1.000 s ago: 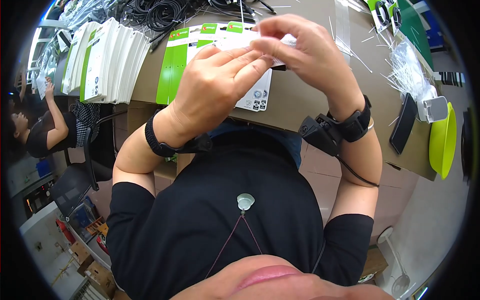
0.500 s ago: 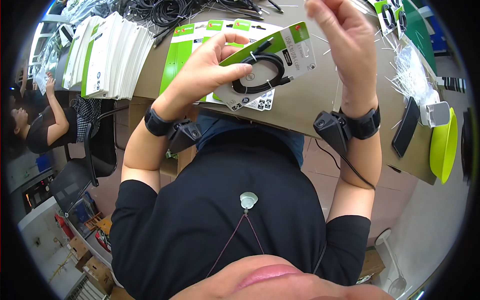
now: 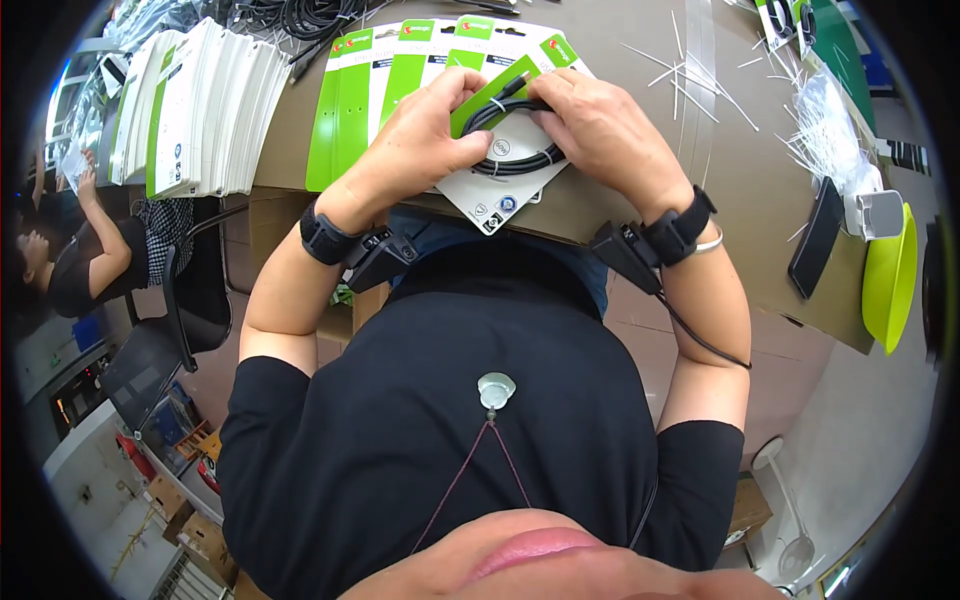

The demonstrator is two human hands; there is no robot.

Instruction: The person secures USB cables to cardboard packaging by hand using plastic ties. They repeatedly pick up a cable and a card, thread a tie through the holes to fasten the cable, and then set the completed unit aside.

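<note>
A white and green packaging card (image 3: 470,192) carries a coiled black USB cable (image 3: 520,162), fastened to it by small white ties. My left hand (image 3: 425,135) grips the card's left side, thumb lying over the front by the coil. At the upper right of the coil, my right hand (image 3: 605,130) is closed with its fingers on the cable and card; its fingertips are partly hidden. One plug of the cable points up between the two hands. Beneath and behind, several more green and white cards (image 3: 350,115) lie overlapping on the table.
To the left stands a thick stack of cards (image 3: 215,120). Black cables (image 3: 300,25) lie at the back. Loose white ties (image 3: 690,78) are scattered at right, near a plastic bag of ties (image 3: 830,120), a black phone (image 3: 817,240) and a lime-green tray (image 3: 888,285). Another person sits far left.
My right hand has come down from the upper right onto the cable and card. The card has tilted and shifted slightly in my left hand, which keeps hold.
</note>
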